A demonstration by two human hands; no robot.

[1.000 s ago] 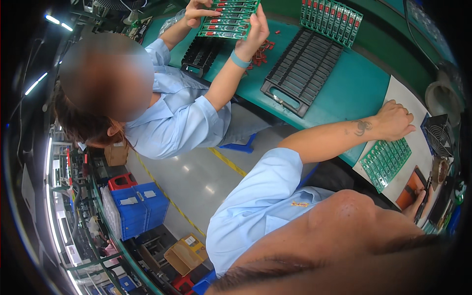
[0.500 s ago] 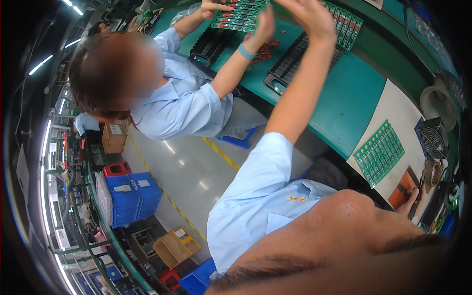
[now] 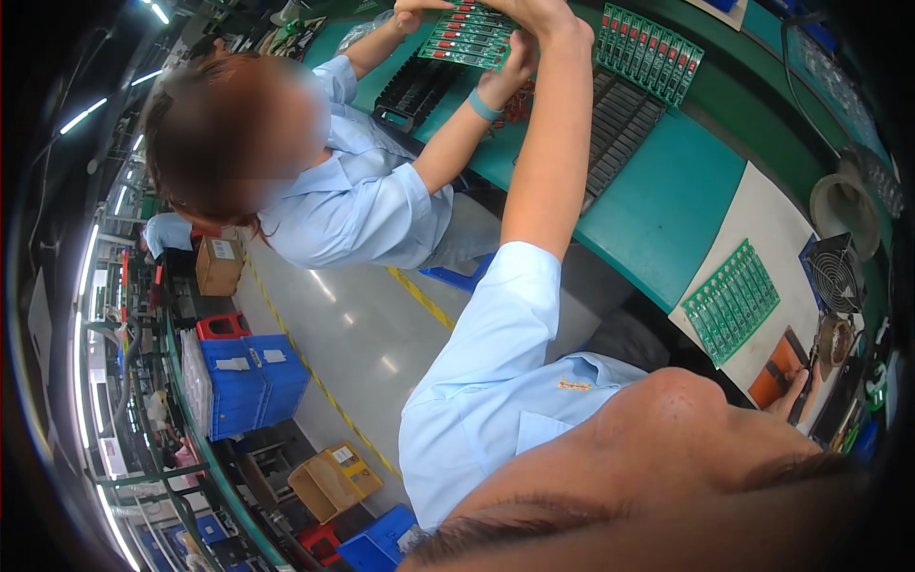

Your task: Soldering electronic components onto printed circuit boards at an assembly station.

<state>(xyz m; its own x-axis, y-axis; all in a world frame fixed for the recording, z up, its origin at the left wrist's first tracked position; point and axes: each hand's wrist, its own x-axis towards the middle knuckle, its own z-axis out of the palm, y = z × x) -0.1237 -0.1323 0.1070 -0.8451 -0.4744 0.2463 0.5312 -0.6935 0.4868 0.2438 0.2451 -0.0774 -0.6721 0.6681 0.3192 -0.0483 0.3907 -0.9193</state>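
Note:
My left arm stretches up to the top of the picture. There my left hand (image 3: 551,17) overlaps the right corner of a green circuit board panel with red parts (image 3: 467,43), its fingers partly cut off by the picture's edge. A co-worker's hands hold that panel on both sides. At the lower right my right hand (image 3: 793,389) grips a slim black tool (image 3: 806,383), beside an orange-brown pad (image 3: 774,370). Near it, on the pale bench mat, lies another green circuit board panel (image 3: 732,303), without red parts.
A third panel with red parts (image 3: 648,52) rests by a black slotted tray (image 3: 624,129). Another black tray (image 3: 415,91) stands before the co-worker (image 3: 348,205). Small red components (image 3: 519,107) lie between. A black fan (image 3: 837,274) and a tape roll (image 3: 837,341) stand at the right.
My left hand has moved left, from beside the black tray to the co-worker's panel, uncovering more of the tray and third panel. My right hand has hardly moved.

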